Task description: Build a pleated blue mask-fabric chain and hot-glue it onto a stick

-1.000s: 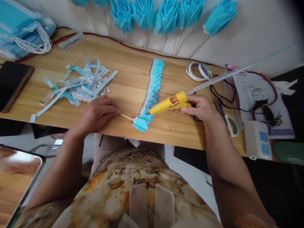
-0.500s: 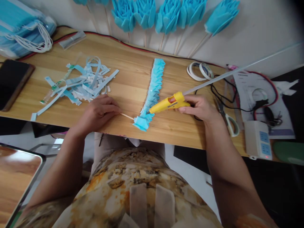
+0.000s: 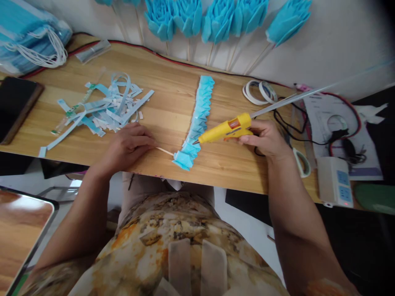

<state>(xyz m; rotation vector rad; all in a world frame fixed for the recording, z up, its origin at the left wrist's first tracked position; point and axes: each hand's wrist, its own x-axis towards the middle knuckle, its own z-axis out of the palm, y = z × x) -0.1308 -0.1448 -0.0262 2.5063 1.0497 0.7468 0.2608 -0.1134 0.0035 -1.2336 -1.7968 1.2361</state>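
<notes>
Between the fingers of my left hand (image 3: 131, 144) is a thin wooden stick (image 3: 165, 151), its far end at the lower end of a folded blue strip (image 3: 202, 107). This pleated strip lies lengthwise on the wooden table, away from me. My right hand (image 3: 267, 139) grips a yellow glue gun (image 3: 233, 129) with a long clear glue stick (image 3: 286, 98) out of its back. The gun's nozzle points left, close to the strip's lower part; whether it touches I cannot tell.
Left of the strip lies a heap of blue and white scraps (image 3: 106, 109), with a phone (image 3: 18, 107) beyond. Blue flowers on sticks (image 3: 219, 20) line the wall. Tape rolls (image 3: 261, 91), scissors (image 3: 300, 162) and a power strip (image 3: 335, 183) are at right. Packed face masks (image 3: 31, 39) sit at far left.
My right hand has drawn the glue gun slightly right and raised it, so the nozzle has shifted up from the strip's lower end. My left hand and the stick stay nearly still.
</notes>
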